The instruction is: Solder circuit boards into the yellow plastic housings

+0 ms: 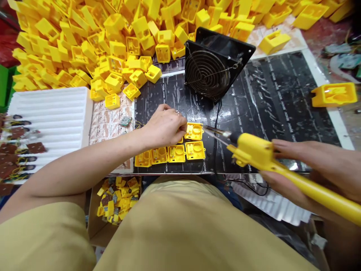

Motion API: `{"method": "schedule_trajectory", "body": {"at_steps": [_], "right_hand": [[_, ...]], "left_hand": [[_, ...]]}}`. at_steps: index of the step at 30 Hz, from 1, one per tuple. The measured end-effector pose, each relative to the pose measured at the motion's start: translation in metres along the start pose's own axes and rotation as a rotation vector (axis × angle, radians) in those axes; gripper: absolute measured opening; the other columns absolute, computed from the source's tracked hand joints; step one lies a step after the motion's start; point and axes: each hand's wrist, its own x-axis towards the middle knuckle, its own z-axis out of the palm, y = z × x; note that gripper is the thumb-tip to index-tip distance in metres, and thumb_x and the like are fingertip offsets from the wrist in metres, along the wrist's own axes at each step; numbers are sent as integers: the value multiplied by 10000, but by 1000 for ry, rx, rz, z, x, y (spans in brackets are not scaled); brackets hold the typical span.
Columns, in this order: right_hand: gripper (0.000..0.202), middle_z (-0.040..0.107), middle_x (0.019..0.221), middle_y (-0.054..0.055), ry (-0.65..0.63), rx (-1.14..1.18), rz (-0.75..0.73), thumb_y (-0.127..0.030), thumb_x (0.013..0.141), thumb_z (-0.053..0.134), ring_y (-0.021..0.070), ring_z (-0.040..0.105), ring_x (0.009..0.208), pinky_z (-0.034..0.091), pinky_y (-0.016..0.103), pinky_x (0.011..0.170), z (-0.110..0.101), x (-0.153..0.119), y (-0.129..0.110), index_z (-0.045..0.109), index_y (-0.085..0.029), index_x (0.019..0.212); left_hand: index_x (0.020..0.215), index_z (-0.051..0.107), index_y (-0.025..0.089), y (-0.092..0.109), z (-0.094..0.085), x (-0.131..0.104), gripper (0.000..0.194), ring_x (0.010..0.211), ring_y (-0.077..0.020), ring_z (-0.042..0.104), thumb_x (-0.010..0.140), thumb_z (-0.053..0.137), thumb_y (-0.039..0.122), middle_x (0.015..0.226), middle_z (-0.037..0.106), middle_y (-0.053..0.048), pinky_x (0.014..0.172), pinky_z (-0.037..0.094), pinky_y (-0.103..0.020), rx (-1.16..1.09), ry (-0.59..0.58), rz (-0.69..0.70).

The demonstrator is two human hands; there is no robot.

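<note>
My left hand [166,126] is closed over the upper row of small yellow housings, its fingertips beside the top right housing [194,131]; what it pinches is hidden. Below it lies a row of open yellow housings [176,153] on the black mat. On the right, my right hand [293,165] is wrapped round a yellow soldering tool [255,150]. The tool's thin metal tip points left, close to the top right housing.
A black fan [208,69] stands behind the housings, its cable running down the mat [262,101]. Yellow boxes [113,49] are heaped at the back. A white ribbed tray [50,113] lies left. Below the table edge, a carton [96,229] holds yellow parts.
</note>
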Motion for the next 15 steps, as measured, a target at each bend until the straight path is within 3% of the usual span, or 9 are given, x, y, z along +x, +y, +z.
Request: {"method": "schedule_trajectory", "body": {"at_steps": [2, 4, 8, 15], "right_hand": [[200, 740, 860, 46, 2, 60, -130, -262, 970, 647, 108, 703, 708, 552, 158, 668, 9, 8, -2, 623, -145, 1131], [85, 728, 804, 33, 4, 137, -150, -246, 1001, 589, 105, 705, 703, 572, 161, 711, 16, 16, -5, 614, -168, 1021], [66, 715, 773, 26, 7, 182, -192, -237, 974, 630, 118, 703, 696, 604, 199, 703, 22, 24, -8, 598, -194, 936], [149, 709, 746, 34, -2, 142, -340, -144, 849, 767, 109, 698, 705, 612, 193, 746, 21, 35, -4, 631, -138, 909]], "left_hand": [[749, 716, 173, 1, -1, 0, 193, 764, -188, 621, 823, 540, 202, 756, 732, -42, 985, 377, -456, 19, -3, 2], [743, 718, 174, 2, -2, 1, 200, 757, -188, 621, 822, 537, 207, 751, 732, -45, 978, 381, -454, 38, -14, 1], [749, 723, 174, 5, -4, 2, 209, 769, -194, 626, 822, 530, 211, 753, 731, -50, 977, 385, -445, 66, -44, -18], [729, 730, 181, 7, -6, 5, 237, 714, -162, 593, 822, 518, 230, 720, 717, -36, 933, 393, -408, 109, -35, 22]]}}
